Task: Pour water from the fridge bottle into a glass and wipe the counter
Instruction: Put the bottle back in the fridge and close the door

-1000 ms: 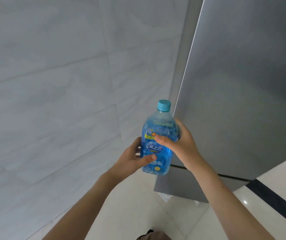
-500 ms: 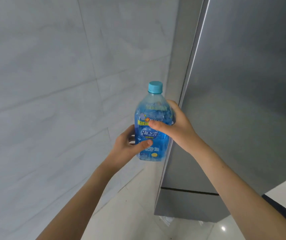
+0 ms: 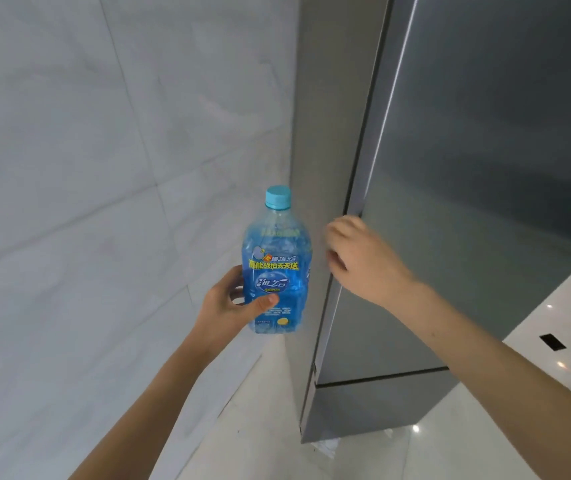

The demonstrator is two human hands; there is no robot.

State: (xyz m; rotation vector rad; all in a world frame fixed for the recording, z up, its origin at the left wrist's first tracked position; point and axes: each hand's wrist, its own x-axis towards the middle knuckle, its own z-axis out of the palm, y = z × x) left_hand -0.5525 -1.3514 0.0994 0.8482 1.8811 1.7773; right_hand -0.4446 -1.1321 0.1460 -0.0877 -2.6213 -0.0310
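My left hand (image 3: 228, 303) grips the capped blue bottle (image 3: 275, 268) upright beside the fridge (image 3: 485, 168). My right hand (image 3: 356, 258), fingers loosely curled and holding nothing, reaches the fridge door's edge. I judge fetching is done; next I carry it to the surface (image 3: 561, 327), uncap, find a glass.

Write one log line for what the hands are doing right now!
left hand: holds bottle, upright, cap on | right hand: at fridge door edge, grip unclear

Grey marble-tiled wall (image 3: 87, 202), glossy white floor (image 3: 260, 427)
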